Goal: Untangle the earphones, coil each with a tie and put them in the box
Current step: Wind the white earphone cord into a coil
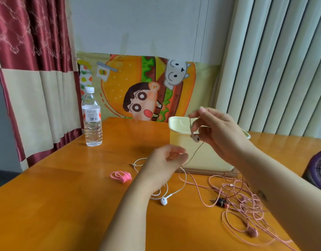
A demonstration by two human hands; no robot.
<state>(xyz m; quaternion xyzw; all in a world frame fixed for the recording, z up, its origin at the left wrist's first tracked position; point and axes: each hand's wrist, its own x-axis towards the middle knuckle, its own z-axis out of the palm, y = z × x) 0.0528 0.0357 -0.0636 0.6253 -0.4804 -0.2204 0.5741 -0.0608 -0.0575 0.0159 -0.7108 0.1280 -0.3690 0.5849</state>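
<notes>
Now an earbud [195, 138] is dangled just below the pinching fingers of the right hand [219, 131], its cord [196, 153] led down to the blurred, curled left hand [165, 158], grip unclear, likely to clear the tangle [243, 201].

The left hand [167, 158] is smeared by motion, so it cannot be told whether its fingers pinch the thin cable beside them. The right forearm hides part of the tangled pink earphones [252, 232] and the right side of the box [181, 147]. A dark purple object [319, 169] is cut off by the right edge. The label on the bottle [91, 124] is too small to read, and a small dark piece [220, 202] among the cables is too small to identify.
</notes>
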